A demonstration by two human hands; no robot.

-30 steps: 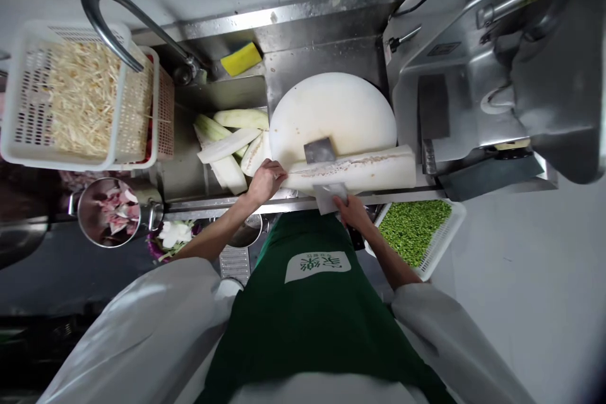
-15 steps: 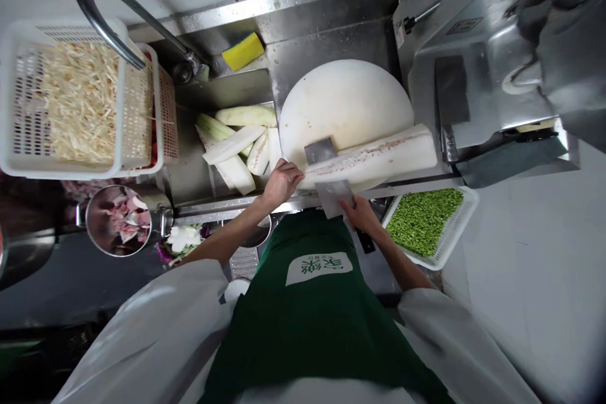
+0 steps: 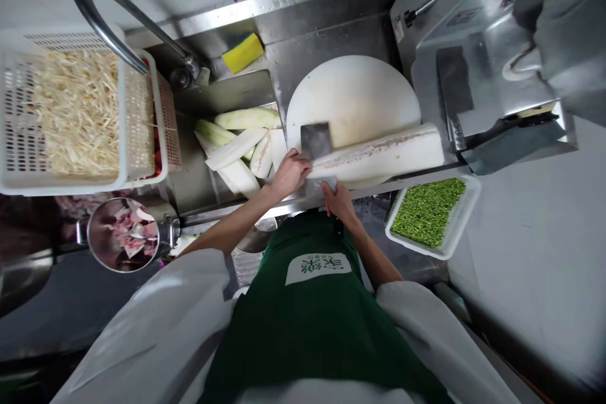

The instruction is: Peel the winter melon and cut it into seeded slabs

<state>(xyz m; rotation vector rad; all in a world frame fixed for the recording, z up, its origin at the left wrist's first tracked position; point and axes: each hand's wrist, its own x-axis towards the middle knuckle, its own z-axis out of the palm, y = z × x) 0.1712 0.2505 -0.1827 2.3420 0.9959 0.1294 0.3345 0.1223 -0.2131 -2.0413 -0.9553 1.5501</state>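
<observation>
A long pale peeled gourd piece (image 3: 388,154) lies across the near edge of a round white cutting board (image 3: 353,98). My left hand (image 3: 291,173) is closed on its left end. My right hand (image 3: 337,200) grips the handle of a cleaver (image 3: 316,140), whose broad blade stands in the gourd just right of my left hand. Several cut gourd pieces (image 3: 239,142) lie in the steel sink (image 3: 222,95) to the left of the board.
A white basket of pale shreds (image 3: 76,107) sits over the sink under a curved tap (image 3: 118,9). A yellow sponge (image 3: 242,52) lies behind. A steel slicing machine (image 3: 497,57) stands right. A tray of chopped greens (image 3: 428,211) and a pot of meat (image 3: 125,233) sit lower.
The cleaver and my right hand have moved left and in toward my left hand at the gourd's end. The view has shifted slightly.
</observation>
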